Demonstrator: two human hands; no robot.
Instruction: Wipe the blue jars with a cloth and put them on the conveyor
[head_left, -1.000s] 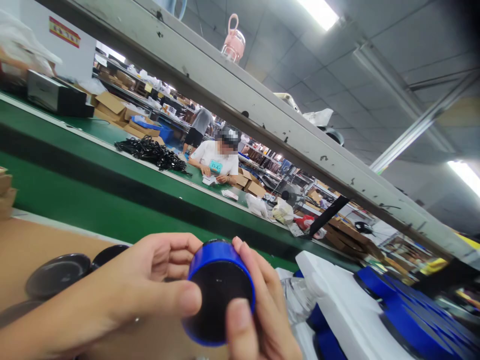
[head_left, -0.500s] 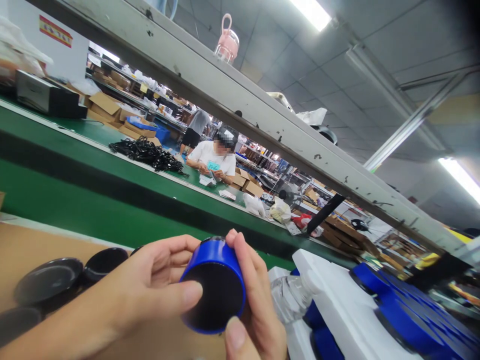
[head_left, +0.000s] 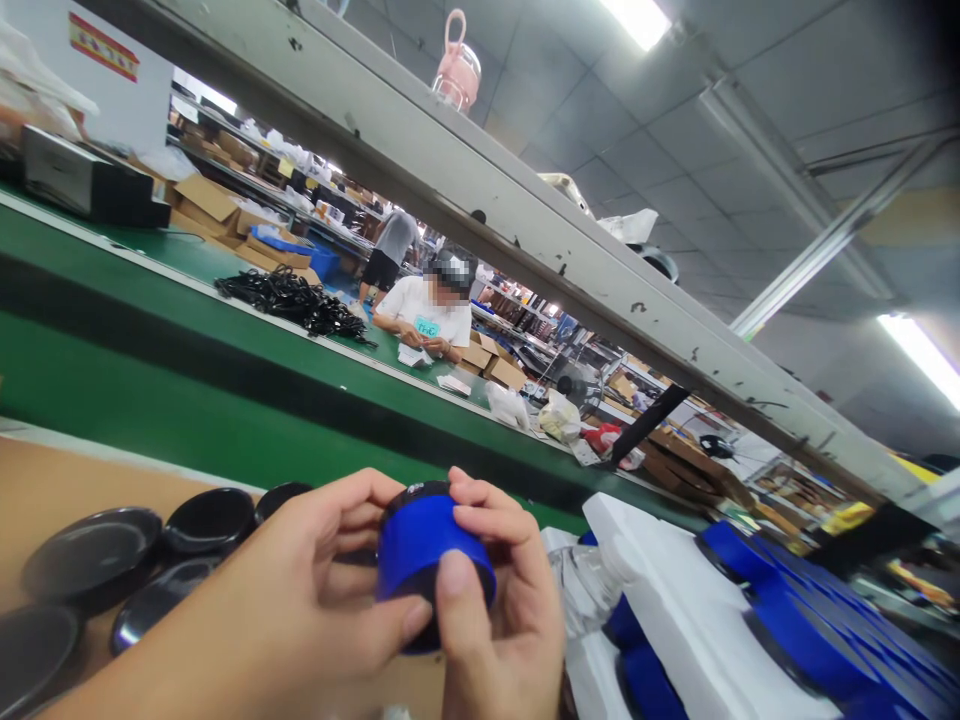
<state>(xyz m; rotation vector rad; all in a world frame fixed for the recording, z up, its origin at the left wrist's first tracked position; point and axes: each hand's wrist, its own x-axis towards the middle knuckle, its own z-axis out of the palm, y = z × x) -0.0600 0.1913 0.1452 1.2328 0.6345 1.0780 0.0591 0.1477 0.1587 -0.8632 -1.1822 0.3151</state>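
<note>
A blue cylinder with black ends is held between both hands at the lower middle. My left hand grips its left side, the thumb on the lower black edge. On the right, my right hand wraps round it, with the thumb pressed on the blue side and the fingertips near the top. Several round black discs lie on the brown surface left of my left hand. White foam trays with several blue cylinders are to the right of my right hand.
A clear plastic bottle is beside the foam. Behind is a green bench with a heap of black cables; a person in a white shirt sits beyond it. A grey beam crosses overhead, carrying a pink bottle.
The blue cylinder has tilted, so its side and upper rim show more and its black face less. My right thumb has moved up onto its side. The seated person's hands have shifted slightly.
</note>
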